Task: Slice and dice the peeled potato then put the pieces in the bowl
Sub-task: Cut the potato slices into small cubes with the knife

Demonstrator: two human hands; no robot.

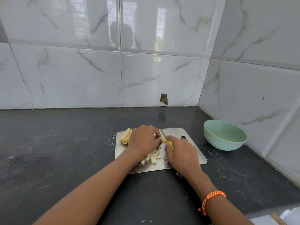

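Midway through the dicing, by the look of things. Left hand (143,140) curled down over a small stack of potato slices (162,138) near the middle of the steel cutting board (191,151), fingertips pinning the stack against the blade. Right hand (180,151) wrapped around the yellow handle of a knife (164,135), blade angled away toward the wall and set at the stack just beside the left fingertips. Already done: slicing, judging by a fanned row of thin slices (126,135) lying at the far left corner of the board, partly tucked behind the left hand. Partly done: dicing, with a loose heap of small cubes (151,157) on the near part of the board, between the two wrists. Still left: cutting down the stack under the blade, then the waiting row of slices, then moving every piece over. Pale green bowl (224,135) standing on the dark worktop (65,151) to the right of the board, near the corner of the tiled wall, apparently without any potato in it yet. Nothing transferred so far, then; probably around half of the cutting finished, though the amount hidden under the left hand hard to tell.
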